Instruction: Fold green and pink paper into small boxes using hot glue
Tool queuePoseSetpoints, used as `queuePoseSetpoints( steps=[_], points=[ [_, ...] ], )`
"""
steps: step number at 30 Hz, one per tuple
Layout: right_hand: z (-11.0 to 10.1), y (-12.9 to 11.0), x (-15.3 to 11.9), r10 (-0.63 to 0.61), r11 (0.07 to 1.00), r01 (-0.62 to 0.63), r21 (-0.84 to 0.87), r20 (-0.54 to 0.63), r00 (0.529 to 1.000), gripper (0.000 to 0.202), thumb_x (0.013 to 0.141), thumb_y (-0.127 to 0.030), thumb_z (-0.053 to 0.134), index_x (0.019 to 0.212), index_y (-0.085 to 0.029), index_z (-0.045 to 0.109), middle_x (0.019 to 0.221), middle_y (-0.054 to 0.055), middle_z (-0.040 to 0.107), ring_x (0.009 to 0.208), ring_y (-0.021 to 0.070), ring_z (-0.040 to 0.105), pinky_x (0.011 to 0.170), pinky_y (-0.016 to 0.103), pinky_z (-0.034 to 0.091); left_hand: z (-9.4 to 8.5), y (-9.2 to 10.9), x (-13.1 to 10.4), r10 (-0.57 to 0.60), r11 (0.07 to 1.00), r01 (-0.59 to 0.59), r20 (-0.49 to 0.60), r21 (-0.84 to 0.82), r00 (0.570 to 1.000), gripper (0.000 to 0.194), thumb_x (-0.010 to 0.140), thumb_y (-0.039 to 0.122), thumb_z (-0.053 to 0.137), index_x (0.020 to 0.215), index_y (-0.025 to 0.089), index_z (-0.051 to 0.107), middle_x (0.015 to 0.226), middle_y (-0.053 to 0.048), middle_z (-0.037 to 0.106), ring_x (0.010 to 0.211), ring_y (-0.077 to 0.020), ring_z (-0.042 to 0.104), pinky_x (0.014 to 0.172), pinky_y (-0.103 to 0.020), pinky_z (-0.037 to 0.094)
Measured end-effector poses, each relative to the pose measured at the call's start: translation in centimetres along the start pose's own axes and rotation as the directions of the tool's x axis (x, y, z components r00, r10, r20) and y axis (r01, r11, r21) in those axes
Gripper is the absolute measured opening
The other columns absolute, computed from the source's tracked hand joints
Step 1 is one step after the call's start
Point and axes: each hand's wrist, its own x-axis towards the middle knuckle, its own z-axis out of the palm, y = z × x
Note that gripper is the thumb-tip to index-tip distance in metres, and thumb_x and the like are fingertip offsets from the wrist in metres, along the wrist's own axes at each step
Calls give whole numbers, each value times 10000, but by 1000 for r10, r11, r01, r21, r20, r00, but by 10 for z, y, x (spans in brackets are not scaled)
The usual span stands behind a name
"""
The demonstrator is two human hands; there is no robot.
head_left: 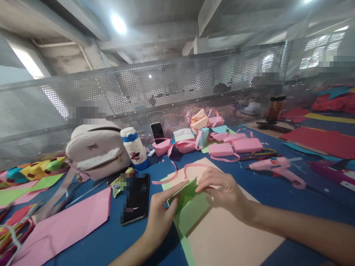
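A folded piece of green paper (194, 214) is held between my two hands, above peach and green sheets lying on the blue table. My left hand (165, 208) grips its left edge, thumb inside the fold and fingers along the outside. With closed fingers, my right hand (217, 184) pinches the upper right edge. The fold stands partly open like a pocket. Just beyond my hands, a pink paper strip (194, 166) curls over the peach sheet (230, 236).
A pink glue gun (280, 168) lies to the right. Small pink paper bags (221, 150) are grouped at the back. On the left are a black phone (138, 199), a white bottle (135, 149), a backpack (97, 151) and pink paper (74, 225). A perforated metal panel (166, 85) stands behind.
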Motion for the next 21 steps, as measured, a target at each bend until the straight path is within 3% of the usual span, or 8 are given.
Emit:
queuePoseSetpoints(
  steps=[9, 17, 21],
  points=[
    [1, -8, 0, 105, 994, -106, 6, 61, 993, 274, 1005, -341, 532, 889, -209, 743, 802, 48, 718, 762, 189, 608, 759, 336, 495, 1, -2, 2, -23, 1000, 23, -33, 9, 999, 325, 864, 131, 543, 1080, 181, 781, 1054, -45, 769, 952, -236, 758, 855, -291, 595],
    [5, -1, -3, 97, 995, -98, 24, 28, 995, 113, 896, -261, 696, 855, -210, 789, 715, 48, 733, 699, 175, 614, 627, 292, 506, 1, 2, 3, -31, 999, 31, -38, -13, 999, 316, 864, 151, 549, 1072, 181, 785, 1047, -45, 770, 927, -246, 763, 863, -318, 596],
    [7, -1, -3, 161, 987, -161, 0, 25, 987, 70, 831, -167, 730, 795, -205, 778, 714, 40, 730, 704, 171, 629, 639, 283, 506, 1, 1, 3, -35, 999, 35, -30, 7, 999, 310, 875, 166, 550, 1079, 179, 782, 1056, -44, 768, 925, -244, 763, 853, -311, 597]
  ],
)
